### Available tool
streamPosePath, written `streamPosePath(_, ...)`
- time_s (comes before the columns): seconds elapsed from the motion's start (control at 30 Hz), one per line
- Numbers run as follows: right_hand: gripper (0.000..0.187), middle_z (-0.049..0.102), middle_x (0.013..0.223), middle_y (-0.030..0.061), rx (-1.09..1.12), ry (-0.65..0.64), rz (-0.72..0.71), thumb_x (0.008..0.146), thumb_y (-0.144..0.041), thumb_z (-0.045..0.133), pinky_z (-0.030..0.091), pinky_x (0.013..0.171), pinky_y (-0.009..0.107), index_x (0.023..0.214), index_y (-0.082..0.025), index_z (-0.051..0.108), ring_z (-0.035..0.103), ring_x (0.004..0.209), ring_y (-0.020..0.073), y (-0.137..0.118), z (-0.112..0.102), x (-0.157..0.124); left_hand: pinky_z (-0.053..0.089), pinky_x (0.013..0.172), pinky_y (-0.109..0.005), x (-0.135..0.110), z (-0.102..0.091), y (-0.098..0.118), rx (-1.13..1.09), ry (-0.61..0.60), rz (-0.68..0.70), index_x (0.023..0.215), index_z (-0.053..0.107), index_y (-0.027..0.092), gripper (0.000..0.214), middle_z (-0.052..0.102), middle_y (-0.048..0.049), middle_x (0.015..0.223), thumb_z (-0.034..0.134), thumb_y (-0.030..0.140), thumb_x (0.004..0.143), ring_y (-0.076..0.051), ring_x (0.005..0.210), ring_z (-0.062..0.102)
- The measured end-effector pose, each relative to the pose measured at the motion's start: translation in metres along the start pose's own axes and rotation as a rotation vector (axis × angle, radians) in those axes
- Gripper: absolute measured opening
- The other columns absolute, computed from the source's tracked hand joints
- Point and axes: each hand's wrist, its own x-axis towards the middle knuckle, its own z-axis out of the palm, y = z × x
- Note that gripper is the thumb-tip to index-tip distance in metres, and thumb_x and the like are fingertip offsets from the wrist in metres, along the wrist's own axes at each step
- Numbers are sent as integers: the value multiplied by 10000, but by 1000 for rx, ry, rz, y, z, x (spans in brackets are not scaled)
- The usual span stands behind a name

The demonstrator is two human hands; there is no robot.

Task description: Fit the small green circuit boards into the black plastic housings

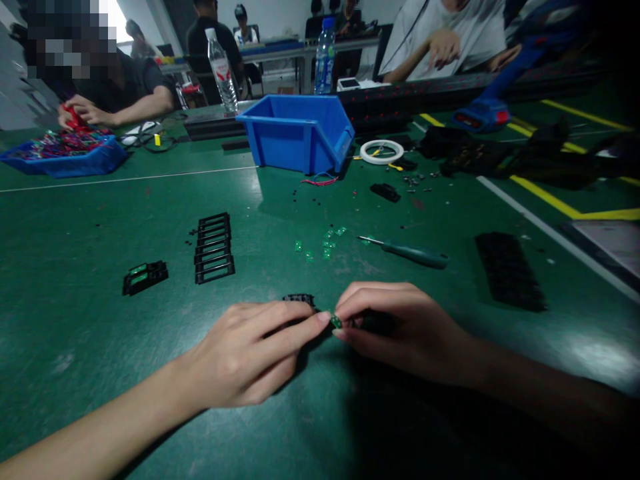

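Note:
My left hand (260, 350) is closed on a black plastic part (300, 298), which shows only just above its fingers. Between the thumb and fingertips of my right hand (407, 327) is a small green circuit board (336, 322). A left fingertip touches or nearly touches that board; the rest of the contact is hidden. Beyond the hands lie several loose green circuit boards (327, 245) and a screwdriver (413, 254) with a dark green handle. Left of them are a row of black plastic frames (214, 248) and a black part with green boards in it (145, 277).
A blue bin (285, 143) stands at the back, near a white ring (381, 152) and scattered screws. To the right are a dark ridged block (510, 270) and a blue power drill (483, 113). Across the table, a person handles red wires over a blue tray (65, 163).

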Motion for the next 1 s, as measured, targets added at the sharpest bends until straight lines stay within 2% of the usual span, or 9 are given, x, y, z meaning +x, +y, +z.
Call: streamPosePath(1.0, 119, 694, 938, 35, -32, 17, -14, 915, -157, 698, 483, 713, 245, 1031, -174, 684, 630, 792, 116, 1, 2, 0, 597, 898, -295, 1, -1, 1, -38, 11, -36, 1378, 575, 91, 446, 677, -137, 1279, 546, 91, 932, -180, 1147, 673)
